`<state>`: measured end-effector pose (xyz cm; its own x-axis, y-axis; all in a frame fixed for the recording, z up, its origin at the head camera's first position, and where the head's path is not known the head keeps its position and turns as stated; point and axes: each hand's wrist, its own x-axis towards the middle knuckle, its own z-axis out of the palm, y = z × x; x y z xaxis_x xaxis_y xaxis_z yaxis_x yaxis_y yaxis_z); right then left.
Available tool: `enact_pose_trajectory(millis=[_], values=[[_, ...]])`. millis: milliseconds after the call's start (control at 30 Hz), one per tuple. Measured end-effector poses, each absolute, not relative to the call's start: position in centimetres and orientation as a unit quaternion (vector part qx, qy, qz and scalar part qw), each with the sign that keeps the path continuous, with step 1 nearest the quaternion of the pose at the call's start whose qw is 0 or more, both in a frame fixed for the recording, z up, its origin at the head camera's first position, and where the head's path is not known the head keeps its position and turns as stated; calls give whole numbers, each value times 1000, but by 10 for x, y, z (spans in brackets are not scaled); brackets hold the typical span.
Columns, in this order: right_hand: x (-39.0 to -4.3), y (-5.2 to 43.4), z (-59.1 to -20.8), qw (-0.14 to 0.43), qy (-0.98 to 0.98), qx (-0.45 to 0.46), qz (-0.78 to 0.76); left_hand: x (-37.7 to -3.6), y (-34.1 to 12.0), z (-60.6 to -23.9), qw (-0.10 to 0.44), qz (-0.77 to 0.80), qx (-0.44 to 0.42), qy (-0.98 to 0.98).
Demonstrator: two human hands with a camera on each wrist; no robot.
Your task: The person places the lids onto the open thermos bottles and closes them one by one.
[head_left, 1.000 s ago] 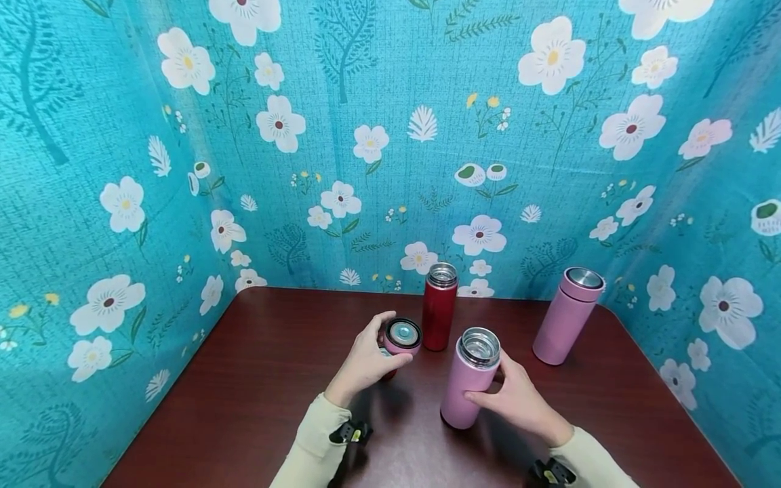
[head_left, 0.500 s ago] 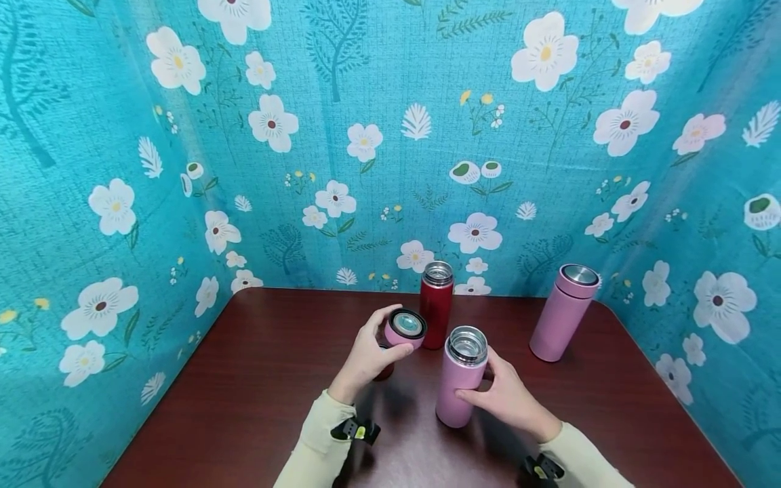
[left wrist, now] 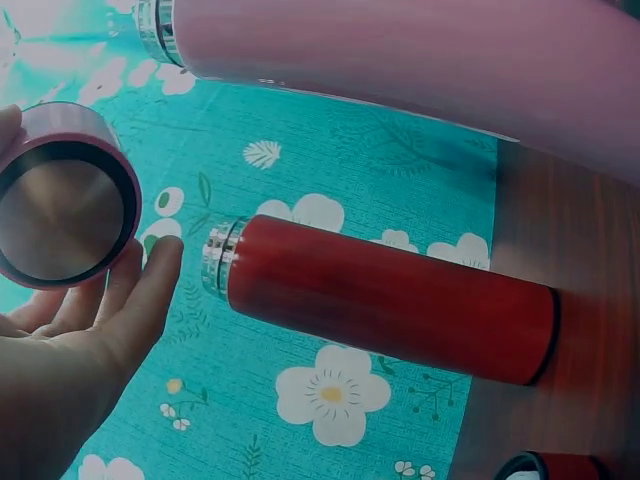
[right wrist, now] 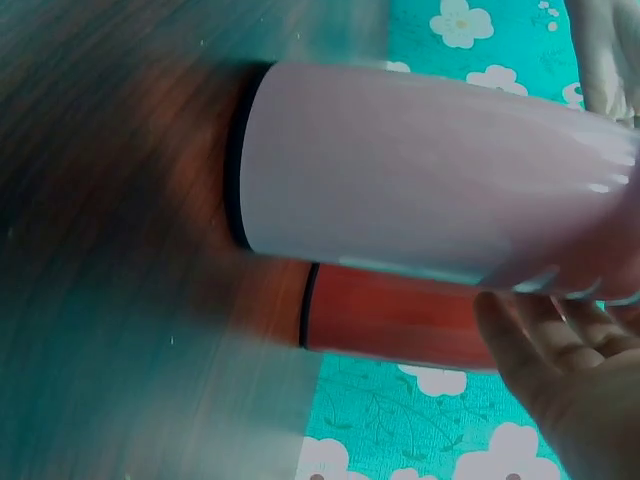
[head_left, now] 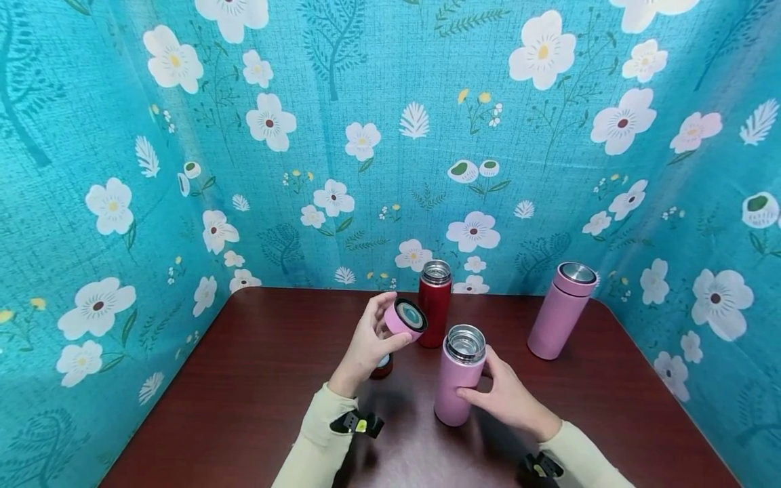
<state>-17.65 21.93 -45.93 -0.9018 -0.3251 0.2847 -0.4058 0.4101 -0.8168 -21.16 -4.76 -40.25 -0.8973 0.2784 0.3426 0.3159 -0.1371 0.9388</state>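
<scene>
My left hand [head_left: 366, 347] holds a pink thermos lid [head_left: 401, 327] between thumb and fingers, its pale inner side tilted toward the right. In the left wrist view the lid's round metal top [left wrist: 68, 212] faces the camera. With my right hand [head_left: 511, 396] I grip the body of a lidless pink thermos [head_left: 456, 390], which stands upright with its steel mouth uncovered. Behind the two hands rises a lidless red thermos [head_left: 434, 315]. Low beside my left hand lies a small red lid [head_left: 382, 368], partly covered by that hand.
A second pink thermos [head_left: 561, 313], lid on, stands at the back right of the dark reddish-brown table [head_left: 244, 393]. Blue flowered cloth [head_left: 366, 169] hangs along the back and both sides.
The left hand has raised the pink lid slightly and tipped it further rightward. More of the red lid shows beneath. The right hand's grip on the pink thermos looks the same.
</scene>
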Motion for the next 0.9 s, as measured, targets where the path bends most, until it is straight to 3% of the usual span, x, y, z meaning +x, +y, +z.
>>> enact_pose_trajectory(millis=[900], values=[[-180,228,-465,50,-828,259,495,-204,-39,-389,-3,-698,-296,-652]])
